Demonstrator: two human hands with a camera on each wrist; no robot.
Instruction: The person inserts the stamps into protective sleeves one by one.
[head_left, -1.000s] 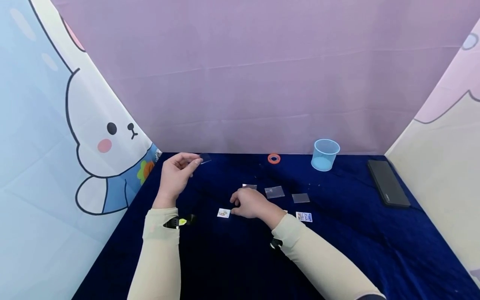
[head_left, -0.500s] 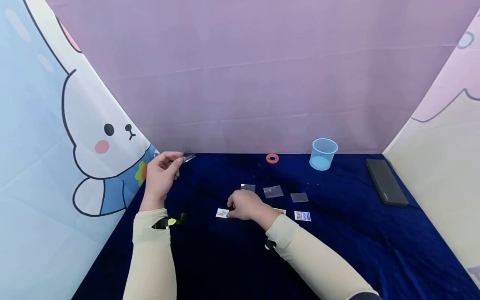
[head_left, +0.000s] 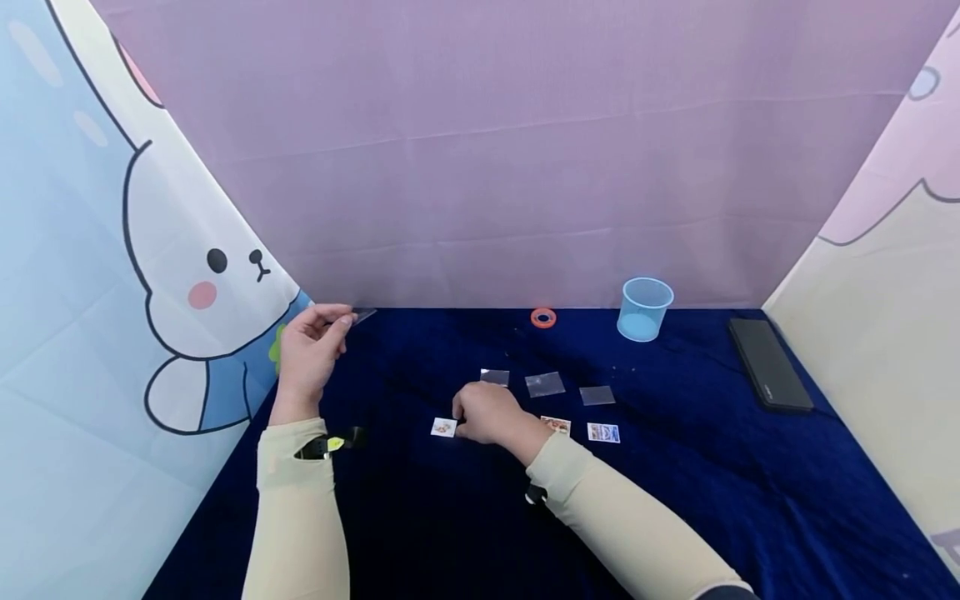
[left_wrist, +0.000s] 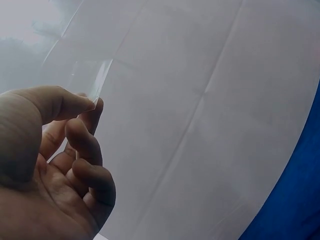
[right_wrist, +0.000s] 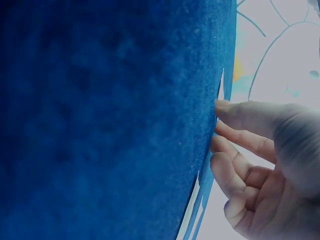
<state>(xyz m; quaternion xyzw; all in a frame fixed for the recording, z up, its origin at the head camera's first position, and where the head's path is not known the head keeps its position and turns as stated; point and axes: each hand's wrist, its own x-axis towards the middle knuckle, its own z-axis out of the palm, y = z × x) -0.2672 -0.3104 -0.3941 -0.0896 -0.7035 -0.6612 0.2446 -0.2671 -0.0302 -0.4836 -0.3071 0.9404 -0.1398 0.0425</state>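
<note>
My left hand [head_left: 309,354] is raised at the back left, its thumb and forefinger pinching a small clear plastic sleeve [left_wrist: 89,80] by one corner. The sleeve stands up from the fingertips in the left wrist view. Low over the blue cloth, my right hand [head_left: 491,412] has its thumb and forefinger at the right end of a small white picture card [head_left: 443,427], gripping its edge. That card lies flat on the cloth, and only a thin sliver of it shows by the thumb in the right wrist view. Two more printed cards, one orange-brown [head_left: 556,425] and one blue [head_left: 603,432], lie to the right.
Three clear sleeves lie in a row behind the cards: a left one [head_left: 495,377], a middle one [head_left: 545,384] and a right one [head_left: 597,396]. An orange tape roll [head_left: 543,317] and a blue see-through cup [head_left: 645,310] stand farther back. A black flat device [head_left: 770,365] lies at the right.
My left hand has moved left with the sleeve, which now shows more edge-on. My right hand has come closer to the white card's edge; the card has hardly moved.
</note>
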